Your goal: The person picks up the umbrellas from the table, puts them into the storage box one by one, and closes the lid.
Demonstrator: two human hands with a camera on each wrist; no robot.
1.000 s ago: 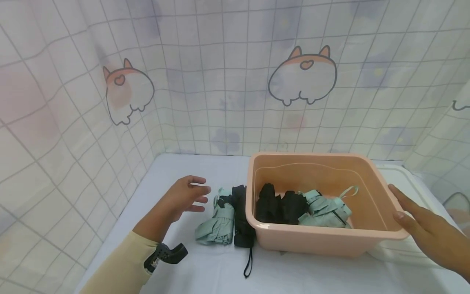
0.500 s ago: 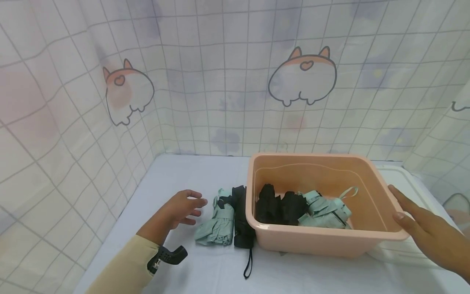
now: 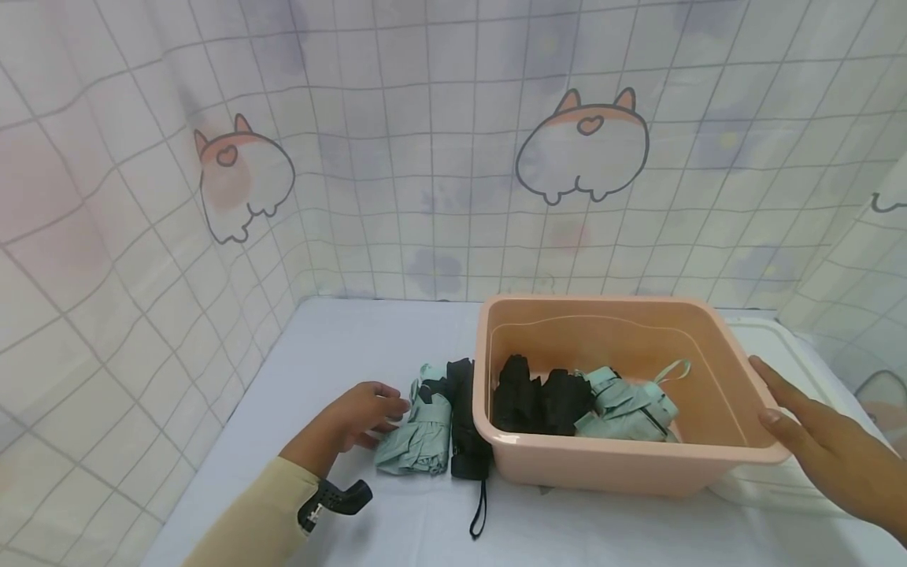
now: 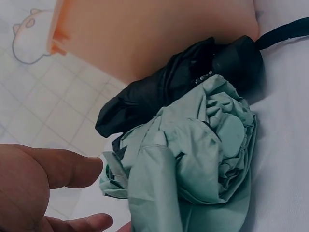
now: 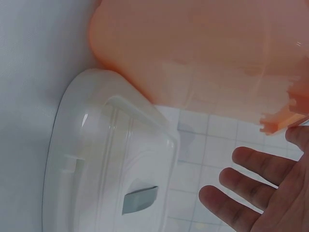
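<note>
A mint-green folded umbrella (image 3: 420, 441) lies on the white table, with a black folded umbrella (image 3: 468, 421) along its right side. My left hand (image 3: 368, 417) is at the green umbrella's left side, thumb and fingers apart and loosely bent. In the left wrist view the green umbrella (image 4: 193, 154) sits just past the thumb; some fingertips are cut off at the bottom edge. At the right end of a peach plastic tub (image 3: 602, 465), my right hand (image 3: 825, 441) touches the rim with straight fingers. Inside the tub lie black umbrellas (image 3: 542, 398) and a green umbrella (image 3: 631, 409).
A white plastic lid (image 5: 111, 154) with a grey latch (image 5: 140, 199) lies under and beside the tub's right end. Behind the table (image 3: 383, 331) hangs a checked curtain (image 3: 425, 157) with cartoon animals. The black umbrella's wrist strap (image 3: 479, 512) trails toward the front.
My left hand has come down and right to the side of the green umbrella on the table. The right hand and the tub have stayed in place.
</note>
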